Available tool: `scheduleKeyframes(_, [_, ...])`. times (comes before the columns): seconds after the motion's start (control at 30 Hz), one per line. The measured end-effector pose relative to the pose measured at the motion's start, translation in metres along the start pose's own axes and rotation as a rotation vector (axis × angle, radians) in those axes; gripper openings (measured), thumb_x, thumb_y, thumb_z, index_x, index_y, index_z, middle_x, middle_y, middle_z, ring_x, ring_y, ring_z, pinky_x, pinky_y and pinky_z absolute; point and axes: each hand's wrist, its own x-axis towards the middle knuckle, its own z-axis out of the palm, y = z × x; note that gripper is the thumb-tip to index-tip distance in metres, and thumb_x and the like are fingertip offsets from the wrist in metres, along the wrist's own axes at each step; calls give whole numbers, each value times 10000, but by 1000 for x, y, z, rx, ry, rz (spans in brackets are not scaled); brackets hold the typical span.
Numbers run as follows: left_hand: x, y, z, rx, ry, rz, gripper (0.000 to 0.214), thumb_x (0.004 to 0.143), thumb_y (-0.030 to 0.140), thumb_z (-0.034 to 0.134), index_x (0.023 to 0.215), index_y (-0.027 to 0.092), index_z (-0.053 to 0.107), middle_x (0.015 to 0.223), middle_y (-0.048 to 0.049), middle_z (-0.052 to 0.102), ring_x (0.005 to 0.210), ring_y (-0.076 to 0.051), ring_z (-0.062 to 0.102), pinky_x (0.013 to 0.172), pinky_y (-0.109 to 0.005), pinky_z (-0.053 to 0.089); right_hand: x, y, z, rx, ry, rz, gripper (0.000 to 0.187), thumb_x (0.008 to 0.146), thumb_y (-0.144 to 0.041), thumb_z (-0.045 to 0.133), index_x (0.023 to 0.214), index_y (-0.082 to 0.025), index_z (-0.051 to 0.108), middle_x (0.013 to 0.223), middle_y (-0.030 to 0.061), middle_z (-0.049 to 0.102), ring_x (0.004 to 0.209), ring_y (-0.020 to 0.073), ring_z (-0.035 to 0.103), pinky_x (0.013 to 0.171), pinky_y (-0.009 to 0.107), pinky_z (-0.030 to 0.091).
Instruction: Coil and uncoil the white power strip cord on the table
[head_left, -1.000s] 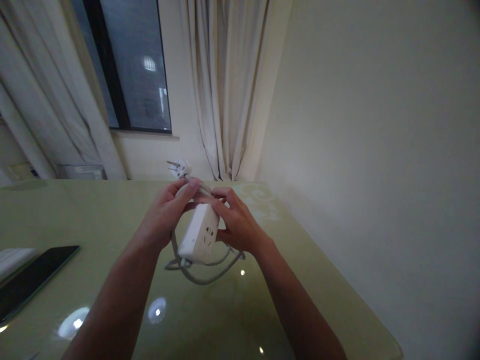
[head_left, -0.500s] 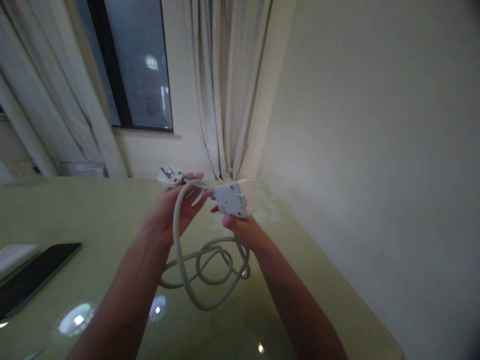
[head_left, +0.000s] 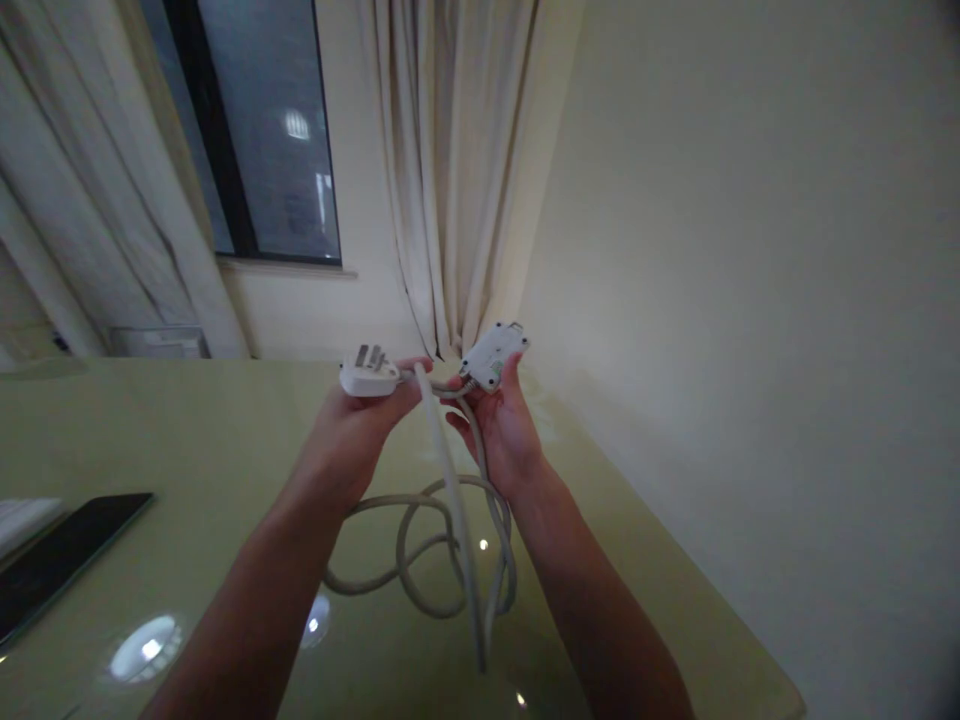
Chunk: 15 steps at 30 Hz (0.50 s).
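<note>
Our curled left hand (head_left: 346, 432) holds the plug (head_left: 369, 379); our half-curled right hand (head_left: 511, 432), the socket block (head_left: 493, 354). The cable (head_left: 447, 468) hangs loosely looped, unbound.

The plug (head_left: 369, 382) is white (its cable (head_left: 453, 490) greyish).

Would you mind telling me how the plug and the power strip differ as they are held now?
The plug has metal prongs showing; the power strip shows a flat face with small dark spots. The plug is at the left hand, while the power strip is in the right hand. Both are whitish and have a cord.
</note>
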Motion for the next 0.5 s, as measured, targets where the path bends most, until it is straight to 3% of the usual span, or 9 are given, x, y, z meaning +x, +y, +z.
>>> scheduleKeyframes(0.13, [2, -11, 7, -46, 71, -2, 294, 722, 257, 969, 974, 164, 848, 1014, -81, 827, 996, -194, 765, 929, -277, 605, 4, 0, -4, -36, 94, -35, 704, 735, -903, 697, 904, -221, 737, 914, 58, 786, 958, 247, 713, 824, 345, 525])
scheduleKeyframes(0.23, [6, -17, 8, -168, 142, -67, 211, 747, 236, 954, 912, 183, 833, 1031, -44, 824, 1000, -155, 768, 889, -212, 616, 1, 4, -3, -111, 5, -122, 565, 594, -615, 966, 941, -240, 723, 1015, 31, 783, 1080, 252, 700, 954, 372, 529])
scheduleKeyframes(0.3, [9, -20, 8, -254, 165, -67, 138, 791, 205, 923, 881, 194, 820, 983, -6, 814, 957, -106, 761, 878, -156, 607, -1, 8, -1, -175, -79, -155, 562, 526, -400, 1028, 969, -252, 716, 1058, 11, 763, 1095, 235, 692, 1008, 380, 527])
scheduleKeyframes(0.37, [10, -22, 8, -338, 171, -43, 71, 850, 161, 869, 855, 190, 805, 950, 18, 800, 920, -69, 749, 896, -124, 596, -2, 12, 1, -220, -112, -183, 543, 559, -329, 1009, 1008, -261, 712, 1076, 2, 746, 1082, 219, 692, 1029, 391, 531])
scheduleKeyframes(0.5, [12, -26, 8, -391, 183, -51, 78, 901, 113, 806, 853, 171, 787, 986, 5, 800, 925, -65, 748, 914, -127, 599, -2, 14, 5, -296, -63, -275, 451, 645, -368, 962, 998, -252, 707, 1123, 21, 743, 1110, 228, 694, 1071, 430, 531])
